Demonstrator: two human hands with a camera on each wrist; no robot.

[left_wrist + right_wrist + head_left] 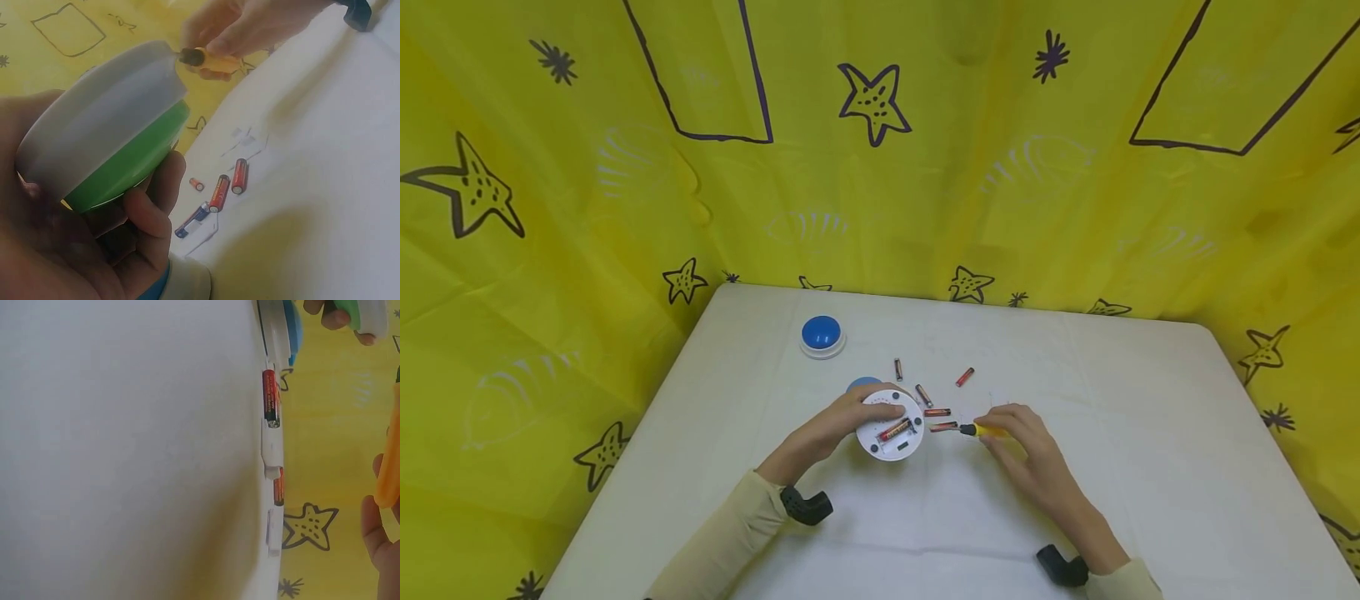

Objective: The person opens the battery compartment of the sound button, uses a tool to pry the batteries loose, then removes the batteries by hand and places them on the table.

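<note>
My left hand point(831, 427) grips a round white push-button device point(868, 435), its underside turned up in the head view. A red battery point(895, 430) lies in the uncovered compartment in that underside. The left wrist view shows the green dome point(134, 159) underneath, with fingers curled below it. My right hand point(1037, 462) holds a screwdriver point(215, 61) by its yellow-orange handle. Its black collar points at the device; in the left wrist view it comes right up to the device's rim. The left thumb lies across the underside.
Several loose batteries point(923, 395) are scattered on the white table point(1120, 400) just beyond the hands. A blue push button point(822, 333) stands at the back left, another blue one point(863, 383) partly behind the left hand. Small white pieces point(270, 450) lie among the batteries. A yellow curtain point(925, 217) surrounds the table.
</note>
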